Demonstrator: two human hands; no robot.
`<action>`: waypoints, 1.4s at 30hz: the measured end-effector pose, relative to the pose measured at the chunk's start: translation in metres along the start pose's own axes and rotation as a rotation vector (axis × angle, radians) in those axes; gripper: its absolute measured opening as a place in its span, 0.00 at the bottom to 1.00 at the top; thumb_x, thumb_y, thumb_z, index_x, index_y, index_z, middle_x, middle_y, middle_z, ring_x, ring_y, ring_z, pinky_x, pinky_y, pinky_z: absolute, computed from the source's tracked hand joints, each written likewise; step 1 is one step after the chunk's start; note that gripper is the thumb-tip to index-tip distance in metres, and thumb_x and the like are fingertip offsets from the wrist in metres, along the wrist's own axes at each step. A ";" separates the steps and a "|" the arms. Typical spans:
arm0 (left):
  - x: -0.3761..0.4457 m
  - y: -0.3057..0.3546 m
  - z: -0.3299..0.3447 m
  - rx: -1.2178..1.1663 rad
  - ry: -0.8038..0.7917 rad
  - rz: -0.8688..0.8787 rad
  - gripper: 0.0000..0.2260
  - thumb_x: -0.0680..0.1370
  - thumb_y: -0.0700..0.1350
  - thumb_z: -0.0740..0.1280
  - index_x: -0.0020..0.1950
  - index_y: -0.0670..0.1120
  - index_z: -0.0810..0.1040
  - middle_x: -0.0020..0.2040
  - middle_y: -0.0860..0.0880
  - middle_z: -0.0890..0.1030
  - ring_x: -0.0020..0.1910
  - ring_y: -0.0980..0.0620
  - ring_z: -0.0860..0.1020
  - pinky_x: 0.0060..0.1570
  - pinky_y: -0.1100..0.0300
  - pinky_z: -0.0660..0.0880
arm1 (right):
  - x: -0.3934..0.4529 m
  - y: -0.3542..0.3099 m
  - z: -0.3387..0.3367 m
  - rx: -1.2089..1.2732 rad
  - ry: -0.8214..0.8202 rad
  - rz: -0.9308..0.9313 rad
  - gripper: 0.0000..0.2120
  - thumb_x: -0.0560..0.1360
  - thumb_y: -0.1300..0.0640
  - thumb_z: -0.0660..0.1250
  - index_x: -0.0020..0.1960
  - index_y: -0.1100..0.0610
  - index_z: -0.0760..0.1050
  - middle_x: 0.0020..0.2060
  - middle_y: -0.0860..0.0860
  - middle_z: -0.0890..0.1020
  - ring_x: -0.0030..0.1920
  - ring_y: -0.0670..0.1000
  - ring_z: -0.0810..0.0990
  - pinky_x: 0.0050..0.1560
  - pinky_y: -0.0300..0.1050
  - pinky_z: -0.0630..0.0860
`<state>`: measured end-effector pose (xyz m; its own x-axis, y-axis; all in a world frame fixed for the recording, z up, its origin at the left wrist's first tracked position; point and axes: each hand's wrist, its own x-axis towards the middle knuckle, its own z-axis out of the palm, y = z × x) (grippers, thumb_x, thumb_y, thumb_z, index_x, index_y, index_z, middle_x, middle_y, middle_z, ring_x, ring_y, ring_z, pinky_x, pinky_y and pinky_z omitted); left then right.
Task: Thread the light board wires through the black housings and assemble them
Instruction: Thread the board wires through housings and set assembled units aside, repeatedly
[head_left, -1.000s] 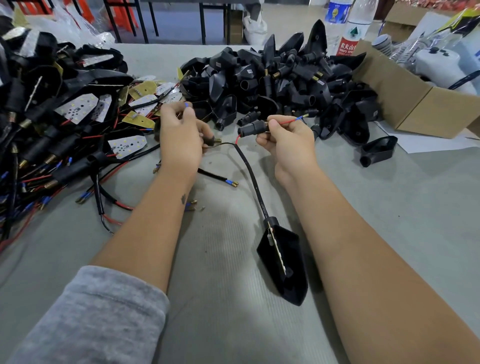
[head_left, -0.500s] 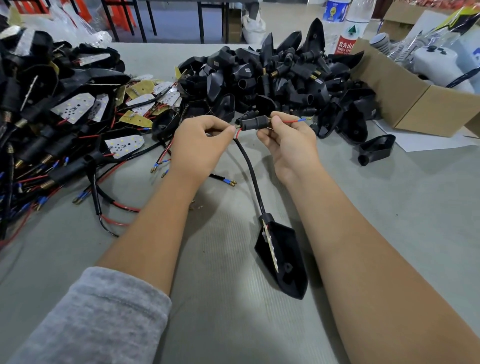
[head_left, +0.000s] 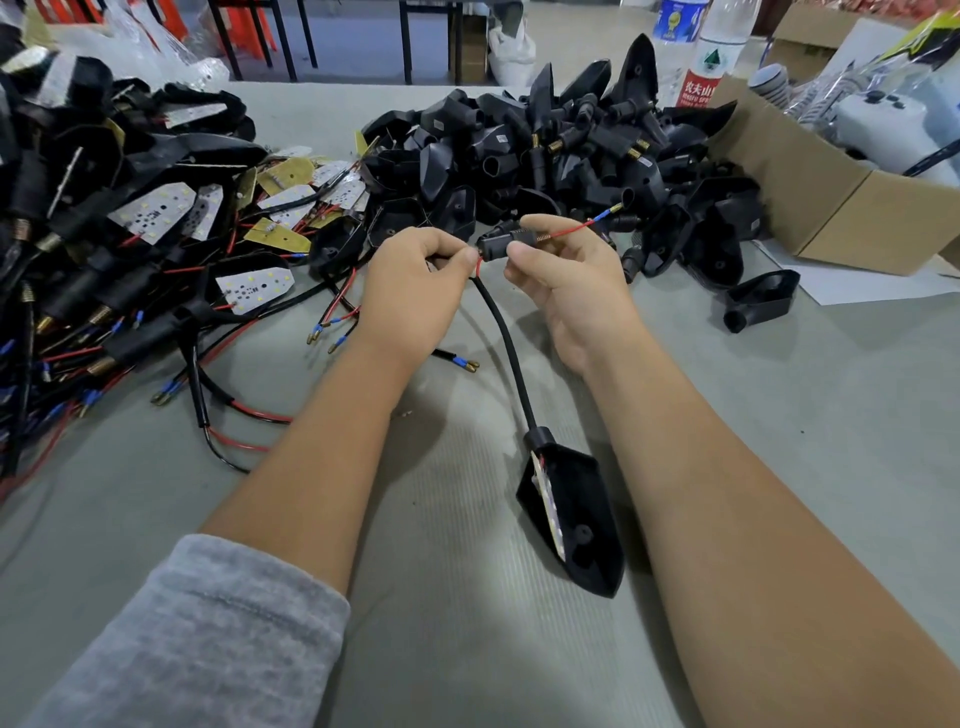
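My right hand pinches a small black tubular housing above the table. A red wire with a blue-and-brass tip sticks out of the tube's right end. At the tube's left end my left hand pinches the red wire where it leaves a black sheathed cable. That cable curves down to a black pointed housing lying on the table with a light board inside it.
A heap of empty black housings lies behind my hands. Light boards with wires pile up at the left. A cardboard box and bottles stand at the right, and one loose housing lies near the box.
My left hand has moved right from the pile to the tube's left end. The red wire now pokes further out of the tube's right end, and the pointed housing shifted slightly.
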<state>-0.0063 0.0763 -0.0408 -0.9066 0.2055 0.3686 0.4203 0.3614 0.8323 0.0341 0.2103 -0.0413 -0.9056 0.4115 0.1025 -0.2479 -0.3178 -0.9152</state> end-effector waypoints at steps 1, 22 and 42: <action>0.001 0.000 0.001 -0.019 0.001 -0.023 0.09 0.79 0.41 0.65 0.42 0.51 0.79 0.43 0.53 0.78 0.38 0.61 0.73 0.37 0.74 0.67 | -0.001 0.000 0.000 -0.011 0.000 -0.004 0.11 0.73 0.74 0.67 0.52 0.62 0.75 0.34 0.50 0.75 0.37 0.48 0.77 0.45 0.40 0.79; 0.003 -0.007 -0.003 -0.103 0.005 -0.102 0.07 0.79 0.43 0.66 0.43 0.54 0.77 0.39 0.56 0.82 0.41 0.61 0.79 0.48 0.64 0.76 | -0.001 -0.003 -0.002 0.121 -0.019 0.037 0.12 0.73 0.74 0.67 0.51 0.61 0.74 0.26 0.46 0.75 0.34 0.46 0.77 0.43 0.38 0.78; -0.002 -0.003 0.001 -0.166 -0.037 -0.052 0.09 0.79 0.40 0.67 0.40 0.49 0.82 0.35 0.57 0.82 0.34 0.66 0.79 0.38 0.74 0.72 | -0.006 -0.004 0.003 0.100 -0.074 0.052 0.12 0.73 0.75 0.66 0.47 0.60 0.72 0.34 0.52 0.79 0.33 0.47 0.77 0.39 0.37 0.76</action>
<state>-0.0052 0.0759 -0.0447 -0.9238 0.2246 0.3102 0.3578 0.2176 0.9081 0.0399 0.2062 -0.0370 -0.9401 0.3294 0.0881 -0.2302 -0.4222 -0.8768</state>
